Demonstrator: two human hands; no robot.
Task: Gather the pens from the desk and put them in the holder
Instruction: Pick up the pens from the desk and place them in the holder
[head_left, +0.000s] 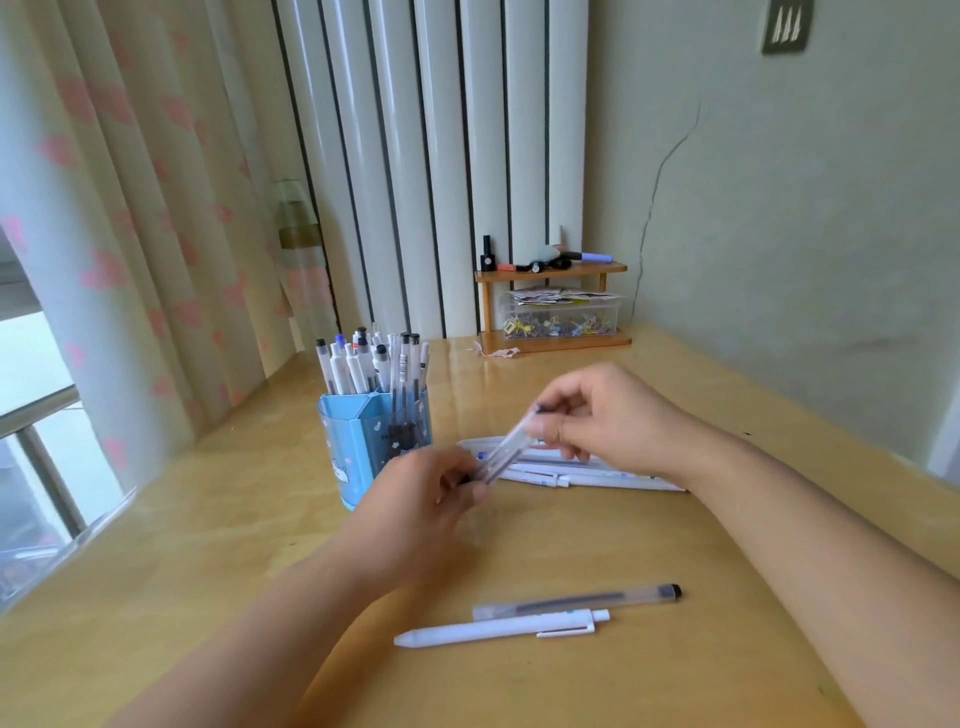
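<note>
Pens (506, 451) of clear plastic with dark refills, a small bundle whose count blurs out, slant above the middle of the tabletop (675, 530), long axis running from lower left to upper right, dark tips uppermost. The left hand (415, 499) curls its fingers round the lower end of the bundle; the right hand (602, 415) pinches the upper end between thumb and fingertips, so both hands are clamped on the same bundle, a pen's length apart.

Just behind the left hand, toward the far left edge, stands the holder (371, 441), a blue plastic cup with angled walls and a pale cartoon print, already crowded with upright white and clear pens, caps up. More white pens (597, 475) lie side by side beneath the right hand, long axes roughly parallel to the far edge; they are partly hidden by the wrist.

Near the front edge two more lie almost parallel and just beside each other: a clear pen (576, 601) with a black end cap pointing right, and a white click pen (501, 630) with its rounded tip pointing left.

The tabletop is glossy pale wood. In its far right corner sits a small wooden shelf (553, 306) carrying a clear box of clips.
</note>
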